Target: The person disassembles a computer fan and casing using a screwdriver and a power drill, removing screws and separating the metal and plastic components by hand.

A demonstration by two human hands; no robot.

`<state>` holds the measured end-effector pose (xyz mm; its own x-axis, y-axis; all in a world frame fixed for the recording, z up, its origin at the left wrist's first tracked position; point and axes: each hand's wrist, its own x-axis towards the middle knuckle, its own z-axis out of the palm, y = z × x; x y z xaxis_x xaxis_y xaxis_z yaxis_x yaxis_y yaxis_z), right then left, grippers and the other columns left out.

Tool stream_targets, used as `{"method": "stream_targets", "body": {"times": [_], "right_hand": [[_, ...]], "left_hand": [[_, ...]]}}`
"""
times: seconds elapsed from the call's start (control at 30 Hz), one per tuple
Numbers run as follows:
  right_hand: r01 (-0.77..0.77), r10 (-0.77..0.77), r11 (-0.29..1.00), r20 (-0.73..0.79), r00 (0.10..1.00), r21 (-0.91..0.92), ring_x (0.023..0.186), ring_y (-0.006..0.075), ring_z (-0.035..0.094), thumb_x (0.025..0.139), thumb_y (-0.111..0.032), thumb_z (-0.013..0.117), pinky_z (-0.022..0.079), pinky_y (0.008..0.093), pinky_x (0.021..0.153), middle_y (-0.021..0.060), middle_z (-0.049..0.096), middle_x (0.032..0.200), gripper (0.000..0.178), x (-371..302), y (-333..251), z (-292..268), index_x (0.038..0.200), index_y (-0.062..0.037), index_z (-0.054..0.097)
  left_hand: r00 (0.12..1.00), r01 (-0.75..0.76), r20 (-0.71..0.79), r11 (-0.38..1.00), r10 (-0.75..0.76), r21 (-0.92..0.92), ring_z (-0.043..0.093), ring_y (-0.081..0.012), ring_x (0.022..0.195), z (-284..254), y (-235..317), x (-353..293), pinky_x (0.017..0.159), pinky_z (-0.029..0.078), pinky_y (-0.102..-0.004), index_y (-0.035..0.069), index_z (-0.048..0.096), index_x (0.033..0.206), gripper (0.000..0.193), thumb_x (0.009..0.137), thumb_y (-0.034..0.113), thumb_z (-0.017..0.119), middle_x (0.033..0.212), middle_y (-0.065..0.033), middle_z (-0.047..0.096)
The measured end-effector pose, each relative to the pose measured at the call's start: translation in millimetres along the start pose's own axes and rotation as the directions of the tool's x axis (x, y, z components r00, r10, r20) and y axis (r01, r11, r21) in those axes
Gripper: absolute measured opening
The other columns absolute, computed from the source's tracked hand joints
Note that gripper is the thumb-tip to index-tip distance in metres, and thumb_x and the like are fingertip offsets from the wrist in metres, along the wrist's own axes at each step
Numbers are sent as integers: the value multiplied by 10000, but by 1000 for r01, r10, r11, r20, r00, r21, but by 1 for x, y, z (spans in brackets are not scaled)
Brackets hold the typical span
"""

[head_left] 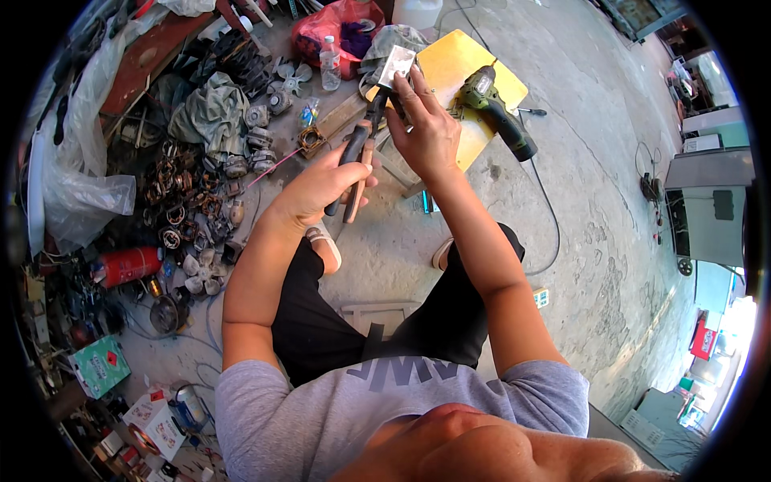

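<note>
My left hand (325, 183) is closed around the handles of long pliers (353, 161), one handle dark and the other brownish. Their dark jaws point away from me and meet the lower end of a small silvery rectangular metal piece (397, 64). At that piece's right edge, my right hand (427, 128) grips it with bent fingers; the thumb is partly hidden. A yellow board (454, 56) lies just beyond and right of my hands. On it rests a green-and-black cordless drill (486, 95), its battery end jutting past the board's edge.
Piles of old motor parts (181, 193) cover the floor at the left. A clear bottle (330, 64) stands near a red plastic bag (341, 28). A screwdriver (532, 112) lies by the board's right edge, and a dark cable (556, 217) curves across the concrete.
</note>
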<state>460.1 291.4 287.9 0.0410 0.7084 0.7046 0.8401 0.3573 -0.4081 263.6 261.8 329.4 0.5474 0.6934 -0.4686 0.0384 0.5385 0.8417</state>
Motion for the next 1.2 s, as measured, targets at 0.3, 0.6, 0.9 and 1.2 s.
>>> {"method": "stream_targets", "body": {"times": [0.3, 0.6, 0.9, 1.2], "right_hand": [[-384, 577, 743, 235, 782, -549, 1137, 354, 593, 786, -464, 675, 448, 500, 945, 189, 608, 1237, 739, -2, 155, -42, 1413, -146, 448], [-316, 556, 713, 229, 799, -626, 944, 350, 665, 768, -499, 722, 518, 430, 783, 169, 673, 1019, 691, -11, 172, -39, 1304, -93, 563], [-664, 649, 748, 191, 736, 17, 860, 261, 676, 826, -339, 723, 494, 380, 723, 188, 678, 934, 436, 2, 112, -84, 1066, 12, 627], [-742, 498, 187, 589, 637, 644, 853, 138, 588, 889, -169, 683, 482, 301, 803, 31, 634, 956, 356, -29, 43, -115, 1191, -10, 580]], "left_hand": [[999, 36, 38, 995, -33, -88, 587, -193, 1002, -25, -8, 8, 766, 537, -365, 60, 408, 1368, 461, 937, 137, 554, 1196, -92, 573], [997, 36, 68, 999, -34, -33, 568, -159, 988, -38, -10, 18, 758, 514, -341, 94, 452, 1330, 414, 966, 241, 586, 1165, -51, 559], [999, 2, 38, 1000, -2, -7, 548, -153, 991, -47, -4, 23, 743, 507, -324, 83, 429, 1353, 459, 954, 232, 600, 1162, -53, 544], [1000, -17, -12, 991, 19, 131, 553, -142, 958, -49, 7, 31, 745, 503, -295, 82, 371, 1436, 566, 936, 200, 607, 1162, -51, 562]]}}
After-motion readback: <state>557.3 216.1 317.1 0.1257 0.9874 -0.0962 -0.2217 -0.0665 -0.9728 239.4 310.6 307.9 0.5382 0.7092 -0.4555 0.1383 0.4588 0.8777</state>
